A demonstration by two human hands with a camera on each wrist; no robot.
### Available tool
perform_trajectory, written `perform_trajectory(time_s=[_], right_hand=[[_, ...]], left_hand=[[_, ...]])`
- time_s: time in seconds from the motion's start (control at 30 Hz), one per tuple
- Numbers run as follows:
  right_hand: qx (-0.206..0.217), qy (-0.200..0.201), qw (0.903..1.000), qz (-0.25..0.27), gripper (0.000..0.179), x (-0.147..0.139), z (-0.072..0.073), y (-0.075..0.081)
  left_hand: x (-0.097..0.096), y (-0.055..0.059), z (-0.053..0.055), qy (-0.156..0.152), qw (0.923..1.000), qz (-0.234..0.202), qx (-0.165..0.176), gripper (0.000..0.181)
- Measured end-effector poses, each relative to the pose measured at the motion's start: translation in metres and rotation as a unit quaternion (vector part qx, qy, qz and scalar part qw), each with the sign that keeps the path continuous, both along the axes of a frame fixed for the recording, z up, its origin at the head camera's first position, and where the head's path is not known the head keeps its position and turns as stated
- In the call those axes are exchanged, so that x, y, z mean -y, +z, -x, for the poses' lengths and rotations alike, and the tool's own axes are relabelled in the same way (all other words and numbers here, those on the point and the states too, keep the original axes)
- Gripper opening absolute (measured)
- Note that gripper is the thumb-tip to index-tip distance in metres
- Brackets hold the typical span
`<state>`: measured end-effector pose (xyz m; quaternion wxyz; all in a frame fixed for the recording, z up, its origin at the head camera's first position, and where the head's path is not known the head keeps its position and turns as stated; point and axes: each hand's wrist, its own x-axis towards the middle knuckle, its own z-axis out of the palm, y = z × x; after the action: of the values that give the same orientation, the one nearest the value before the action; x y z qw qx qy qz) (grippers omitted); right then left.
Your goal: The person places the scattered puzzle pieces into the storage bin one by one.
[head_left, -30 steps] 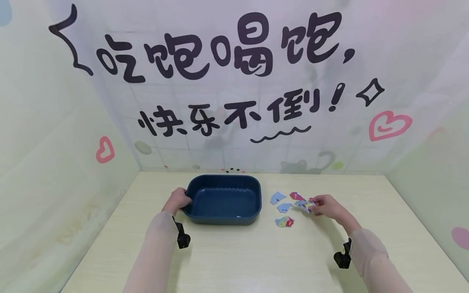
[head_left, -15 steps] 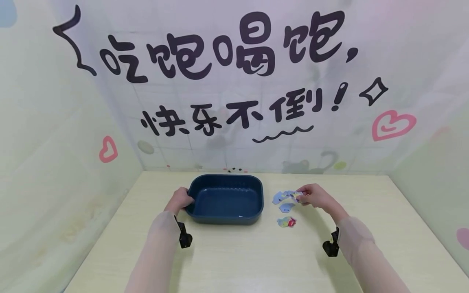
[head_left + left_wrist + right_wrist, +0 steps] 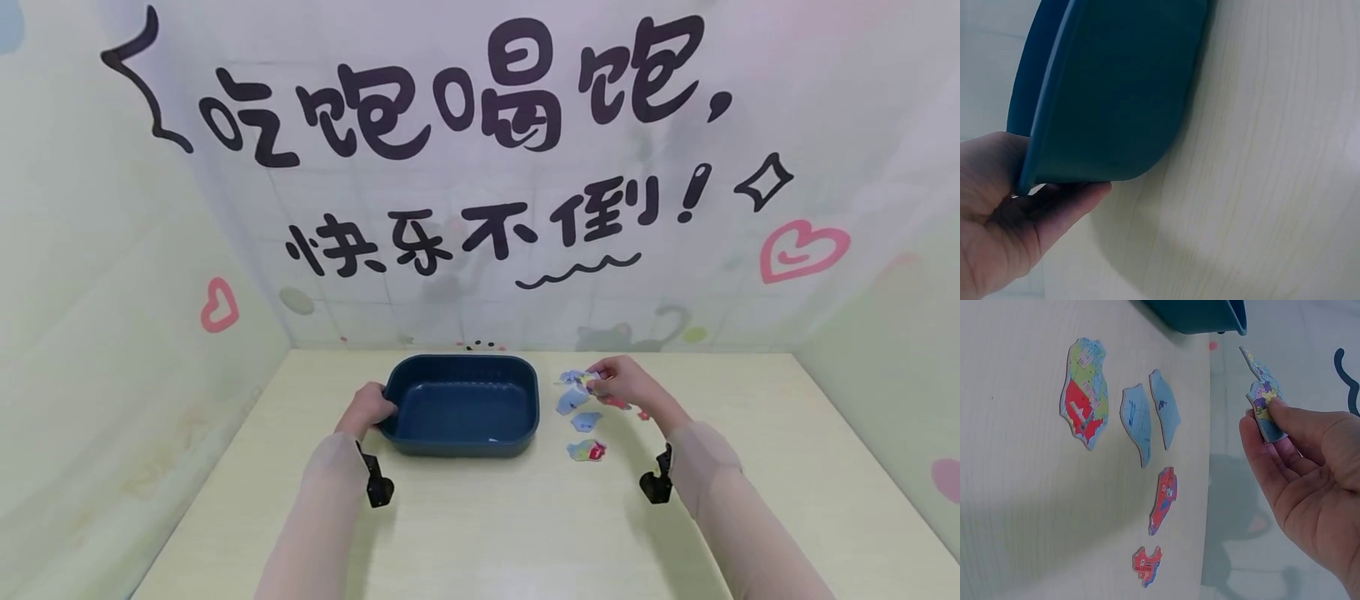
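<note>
A dark blue plastic tub stands on the table. My left hand grips its left rim, thumb over the edge and fingers against the outer wall, as the left wrist view shows. My right hand pinches a blue, yellow and purple puzzle piece between thumb and fingers, raised right of the tub. Under and around that hand lie two light blue pieces, a green-and-red piece, a red piece and a smaller red piece.
A pale wood-grain table spreads in front and to both sides. Behind it hangs a white backdrop with black writing. Pale fabric side walls bound the table left and right.
My right hand has moved left and toward the back with the puzzle piece, passing over the red and light blue pieces. The left hand has kept its grip on the tub.
</note>
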<state>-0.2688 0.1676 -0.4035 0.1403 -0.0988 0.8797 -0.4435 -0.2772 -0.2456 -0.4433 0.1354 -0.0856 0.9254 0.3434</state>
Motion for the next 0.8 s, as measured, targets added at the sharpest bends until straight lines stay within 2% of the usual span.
perform_trajectory(time_s=[0.07,0.13,0.23,0.27,0.43,0.8], right_hand=[[-0.006,0.001,1.0,-0.003,0.031,0.002,0.001,0.003],[-0.012,-0.003,0.9999,-0.007,0.032,0.005,0.002,0.005],[-0.016,-0.009,0.9998,-0.001,0.032,0.008,0.002,0.008],[-0.015,-0.012,0.9998,0.002,0.032,0.01,0.003,0.009],[-0.005,-0.021,0.9997,0.014,0.032,0.017,0.007,0.012],[0.003,-0.013,0.9998,0.014,0.034,0.041,0.015,0.019]], left_hand=[[0.004,-0.009,0.008,-0.012,0.9999,-0.005,-0.004,0.027],[0.005,-0.013,0.012,-0.015,0.9999,-0.002,0.001,0.027],[0.001,-0.009,0.008,-0.008,1.0,-0.002,0.003,0.03],[-0.002,-0.003,0.004,0.001,0.9999,0.003,0.01,0.032],[-0.007,0.006,-0.007,-0.002,1.0,0.005,-0.005,0.031],[-0.006,0.007,-0.008,-0.002,0.9999,0.013,-0.008,0.031]])
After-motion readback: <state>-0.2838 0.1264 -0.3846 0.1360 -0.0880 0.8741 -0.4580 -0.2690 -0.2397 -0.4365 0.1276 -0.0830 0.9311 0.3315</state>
